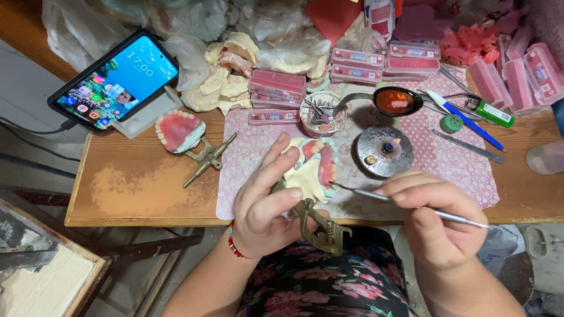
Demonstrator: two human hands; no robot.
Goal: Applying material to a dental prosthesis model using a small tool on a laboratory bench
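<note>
Left hand (264, 202): gripping denture model (312, 170) on brass articulator (317, 226)
Right hand (437, 220): pinching metal tool (405, 205), tip touching model
Desk (141, 182): phone (114, 79), second articulator (205, 155)

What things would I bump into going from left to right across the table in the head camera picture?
Phone → pink denture model on a brass frame → left hand holding a denture model → right hand with a thin metal tool → blue pen.
</note>
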